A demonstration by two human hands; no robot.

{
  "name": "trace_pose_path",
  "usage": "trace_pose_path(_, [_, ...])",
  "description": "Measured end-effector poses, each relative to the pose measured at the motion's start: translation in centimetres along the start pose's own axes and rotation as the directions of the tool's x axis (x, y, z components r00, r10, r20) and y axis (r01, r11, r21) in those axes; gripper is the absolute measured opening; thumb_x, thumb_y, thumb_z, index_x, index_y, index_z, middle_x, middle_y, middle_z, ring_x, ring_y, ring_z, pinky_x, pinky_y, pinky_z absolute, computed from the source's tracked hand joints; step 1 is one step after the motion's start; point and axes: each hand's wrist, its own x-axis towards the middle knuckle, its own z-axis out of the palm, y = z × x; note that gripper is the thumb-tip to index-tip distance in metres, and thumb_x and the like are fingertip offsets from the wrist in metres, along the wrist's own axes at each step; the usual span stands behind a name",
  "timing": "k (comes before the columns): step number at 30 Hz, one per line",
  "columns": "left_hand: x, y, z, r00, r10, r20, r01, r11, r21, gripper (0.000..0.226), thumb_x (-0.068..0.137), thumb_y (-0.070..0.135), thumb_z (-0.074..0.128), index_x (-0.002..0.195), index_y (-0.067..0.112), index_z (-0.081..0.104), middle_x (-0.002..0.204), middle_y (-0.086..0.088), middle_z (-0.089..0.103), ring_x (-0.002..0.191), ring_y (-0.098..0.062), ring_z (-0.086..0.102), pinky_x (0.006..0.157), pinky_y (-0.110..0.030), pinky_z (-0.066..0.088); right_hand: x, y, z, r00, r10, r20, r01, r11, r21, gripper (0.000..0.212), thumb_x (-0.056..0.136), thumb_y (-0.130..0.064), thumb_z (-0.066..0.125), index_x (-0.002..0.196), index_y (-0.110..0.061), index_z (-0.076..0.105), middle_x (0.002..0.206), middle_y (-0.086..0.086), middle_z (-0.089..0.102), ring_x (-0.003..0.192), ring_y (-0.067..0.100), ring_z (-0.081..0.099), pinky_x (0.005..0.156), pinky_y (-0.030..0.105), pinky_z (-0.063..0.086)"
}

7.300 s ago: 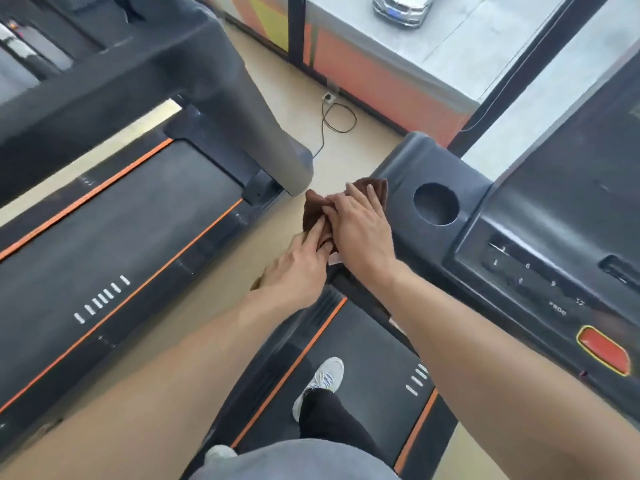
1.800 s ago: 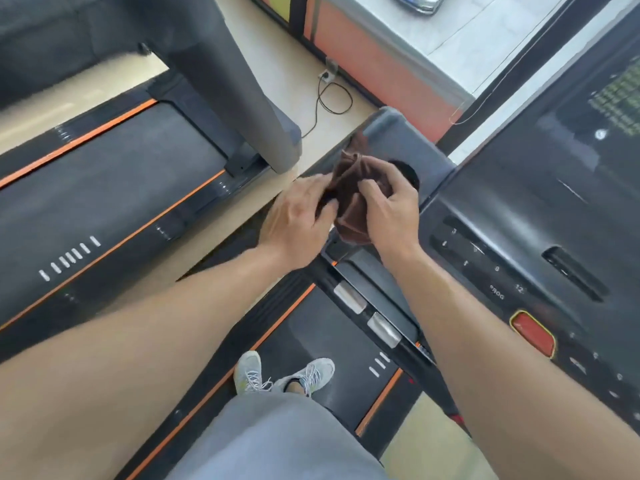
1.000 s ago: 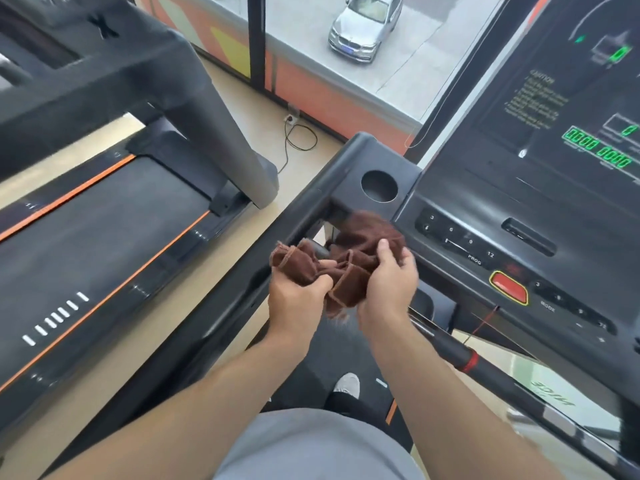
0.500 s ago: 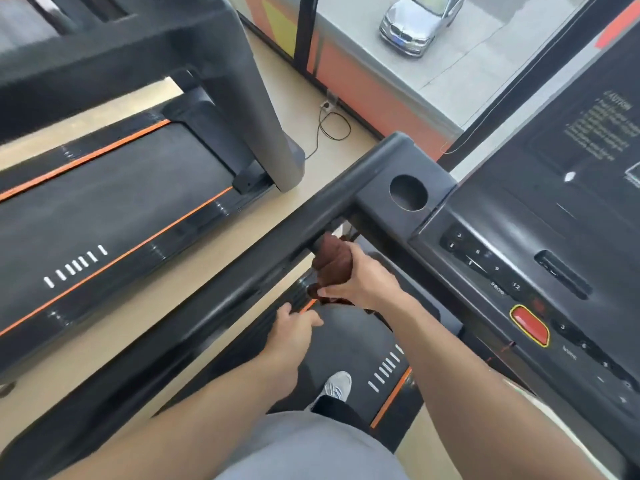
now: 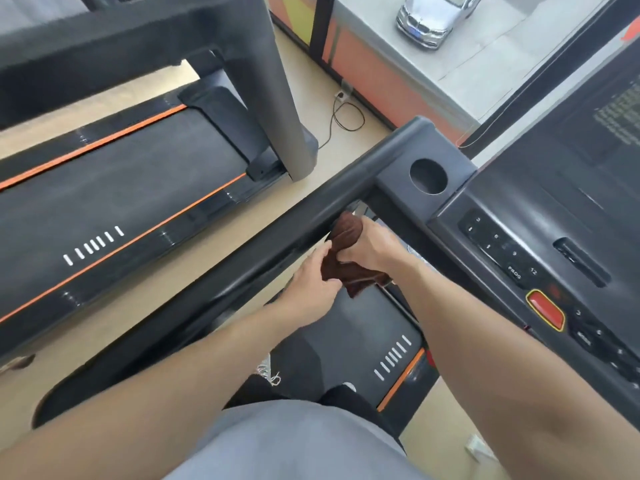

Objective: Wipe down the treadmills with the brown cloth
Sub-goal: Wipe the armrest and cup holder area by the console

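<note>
Here, far to the left of both hands, the neighbouring treadmill shows its dark belt edged by orange stripes, with a grey upright post rising at its front end. Between that machine and the hands, a black handrail of the near treadmill runs diagonally from lower left to upper right. Just right of the rail, the left hand has its fingers curled onto the lower, hanging part of the brown cloth, pinching it. Immediately to the right, the right hand is clenched round the bunched upper part of the same cloth, whose top end lies against the underside of the handrail near its junction with the console. Beyond the hands, up and to the right, a round cup recess sits in the console corner. Further right lies the console keypad, its keys marked with numerals and "PROG", and below it a red stop button with a yellow border. Below the hands, the near treadmill's belt shows a white row of bars and an orange stripe. Through the window above, a silver car stands on the pavement.
</note>
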Motion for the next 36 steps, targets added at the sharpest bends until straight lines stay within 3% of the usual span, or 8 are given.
trace_pose_path(4, [1.1,1.5,2.2,0.999,-0.026,0.019,0.024,0.994,0.107,0.090,0.088,0.014,0.055,0.162,0.033,0.007,0.165,0.008,0.027,0.150,-0.017,0.030,0.122,-0.045,0.030,-1.0,1.9,0.6,0.999,-0.013,-0.043,0.012,1.000,-0.003,0.062,0.071,-0.038,0.081,0.124,-0.024,0.052,0.104,0.000,0.064,0.095,0.026,0.062,0.087,0.041,0.056])
trace_pose_path(8, [-0.2,1.7,6.0,0.997,-0.059,-0.051,0.064,0.994,0.093,0.072,0.092,0.011,0.054,0.156,0.029,0.028,0.153,0.004,0.047,0.135,-0.021,0.050,0.115,-0.045,0.041,-3.2,5.5,1.0,1.000,0.005,-0.016,-0.006,0.999,-0.053,0.057,0.066,-0.043,0.078,0.115,-0.026,0.054,0.095,-0.002,0.067,0.086,0.024,0.066,0.078,0.040,0.060])
trace_pose_path(12, [-2.1,1.2,10.5,0.995,-0.060,-0.076,0.067,0.993,0.101,0.037,0.091,0.007,0.050,0.115,0.031,0.063,0.121,0.010,0.066,0.114,-0.015,0.061,0.097,-0.027,0.047,-7.2,10.9,0.9,0.998,0.029,0.055,-0.026,0.998,-0.057,0.056,0.061,-0.047,0.073,0.111,-0.031,0.055,0.093,-0.004,0.068,0.085,0.025,0.068,0.076,0.039,0.059])
trace_pose_path(15, [-3.2,1.0,14.1,0.997,-0.078,0.004,0.077,0.989,0.125,0.032,0.092,0.005,0.050,0.102,0.031,0.067,0.102,0.017,0.066,0.102,-0.011,0.062,0.090,-0.025,0.048,-10.3,15.3,1.1,0.993,0.083,0.086,-0.079,0.996,-0.046,0.065,0.060,-0.047,0.074,0.120,-0.030,0.057,0.103,0.000,0.070,0.094,0.027,0.067,0.082,0.041,0.058])
trace_pose_path(20, [-3.7,0.1,16.4,0.997,-0.074,-0.032,0.076,0.995,0.071,0.029,0.092,0.008,0.052,0.093,0.034,0.066,0.105,0.015,0.070,0.106,-0.012,0.065,0.097,-0.035,0.053,-11.0,17.4,2.3,0.998,0.063,0.023,-0.062,0.998,-0.024,0.060,0.068,-0.047,0.074,0.122,-0.027,0.056,0.103,0.000,0.069,0.095,0.029,0.066,0.080,0.039,0.055])
trace_pose_path(27, [-2.8,1.5,11.3,0.946,-0.063,-0.318,0.042,0.996,-0.073,0.027,0.096,0.008,0.054,0.112,0.028,0.063,0.112,0.014,0.067,0.101,-0.005,0.062,0.077,-0.011,0.042,-8.4,11.2,2.7,0.985,-0.023,-0.168,0.025,1.000,0.007,0.049,0.069,-0.052,0.064,0.105,-0.026,0.044,0.076,-0.006,0.069,0.069,0.024,0.070,0.073,0.038,0.058])
trace_pose_path(30, [-2.9,2.1,8.2,0.903,-0.068,-0.423,0.041,0.997,-0.073,0.028,0.094,0.010,0.054,0.110,0.031,0.062,0.103,0.020,0.065,0.089,0.005,0.060,0.064,-0.006,0.040,-4.6,5.5,2.2,0.971,-0.103,-0.215,0.114,0.993,0.039,0.048,0.076,-0.055,0.065,0.104,-0.022,0.042,0.085,-0.004,0.065,0.079,0.031,0.067,0.073,0.037,0.050])
trace_pose_path(36, [-3.3,2.2,2.4,0.892,0.039,-0.450,-0.006,0.997,0.075,0.030,0.093,0.009,0.052,0.113,0.029,0.063,0.116,0.014,0.067,0.100,-0.005,0.064,0.093,-0.029,0.049,0.2,-0.4,1.2,0.968,-0.155,-0.199,0.161,0.987,0.014,0.062,0.075,-0.062,0.067,0.114,-0.017,0.052,0.111,0.011,0.069,0.101,0.040,0.066,0.084,0.042,0.052])
